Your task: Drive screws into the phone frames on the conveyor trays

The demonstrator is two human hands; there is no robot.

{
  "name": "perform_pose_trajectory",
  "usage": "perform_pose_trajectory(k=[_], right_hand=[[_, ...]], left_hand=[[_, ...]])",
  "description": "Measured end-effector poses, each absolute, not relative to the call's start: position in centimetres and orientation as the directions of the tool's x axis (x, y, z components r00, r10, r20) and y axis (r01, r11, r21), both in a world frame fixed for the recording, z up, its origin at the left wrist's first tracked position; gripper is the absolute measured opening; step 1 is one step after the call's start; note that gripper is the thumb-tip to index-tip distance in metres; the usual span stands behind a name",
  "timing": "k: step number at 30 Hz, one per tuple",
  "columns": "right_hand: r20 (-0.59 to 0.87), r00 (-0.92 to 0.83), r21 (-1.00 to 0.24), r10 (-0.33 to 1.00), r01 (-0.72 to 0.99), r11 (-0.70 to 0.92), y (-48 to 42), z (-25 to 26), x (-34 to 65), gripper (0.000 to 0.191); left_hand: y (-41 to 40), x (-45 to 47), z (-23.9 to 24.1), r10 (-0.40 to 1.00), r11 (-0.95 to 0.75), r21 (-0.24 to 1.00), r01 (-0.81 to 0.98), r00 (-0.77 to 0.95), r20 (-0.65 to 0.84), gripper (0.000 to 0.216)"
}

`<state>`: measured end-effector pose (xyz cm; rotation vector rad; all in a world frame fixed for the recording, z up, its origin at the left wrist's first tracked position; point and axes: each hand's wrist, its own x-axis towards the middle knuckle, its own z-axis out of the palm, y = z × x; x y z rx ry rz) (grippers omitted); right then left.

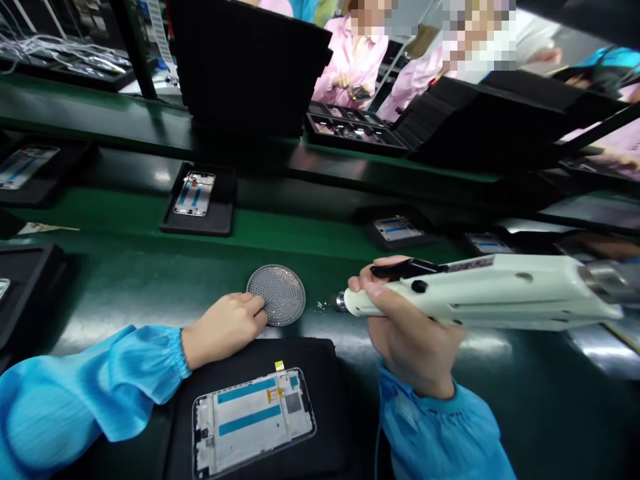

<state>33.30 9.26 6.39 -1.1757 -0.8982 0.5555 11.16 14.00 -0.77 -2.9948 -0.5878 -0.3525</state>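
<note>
My right hand (407,330) grips a white electric screwdriver (480,292), its tip pointing left toward a round perforated screw dish (277,293) on the green bench. A few tiny screws (321,305) lie loose between tip and dish. My left hand (225,328) rests at the dish's left edge, fingers curled and touching its rim. Just in front of both hands sits a black tray (330,400) carrying a phone frame (253,420) with blue strips, lying flat.
A conveyor behind carries more black trays with phone frames (195,193), (397,229). A stack of black trays (250,60) stands beyond. Across the line sit people in pink coats (350,60). Another black tray (25,287) is at my left.
</note>
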Motion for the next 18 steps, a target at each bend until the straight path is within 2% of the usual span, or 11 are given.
perform_pose_trajectory(k=[6,7,12,15,18], right_hand=[[0.292,0.400,-0.947,0.868,-0.007,0.322,7.9,6.4,32.3,0.017],[0.304,0.371,-0.942,0.877,-0.019,0.334,7.6,6.5,32.1,0.020],[0.335,0.193,-0.934,0.922,-0.063,0.352,6.0,6.9,30.5,0.027],[0.335,0.099,-0.939,0.937,-0.051,0.341,5.1,6.9,29.4,0.029],[0.300,0.070,-0.953,0.952,-0.021,0.302,4.5,6.5,28.1,0.029]], left_hand=[[8.4,9.1,1.3,0.389,-0.918,0.047,0.393,0.874,0.291,0.011],[6.9,8.4,1.5,0.384,-0.922,0.072,0.381,0.874,0.297,0.013],[2.3,6.7,0.7,0.433,-0.901,0.122,0.416,0.873,0.225,0.052],[2.7,6.9,-0.2,0.423,-0.906,0.115,0.407,0.878,0.224,0.052],[3.8,7.3,-0.9,0.416,-0.909,0.113,0.401,0.860,0.296,0.046]])
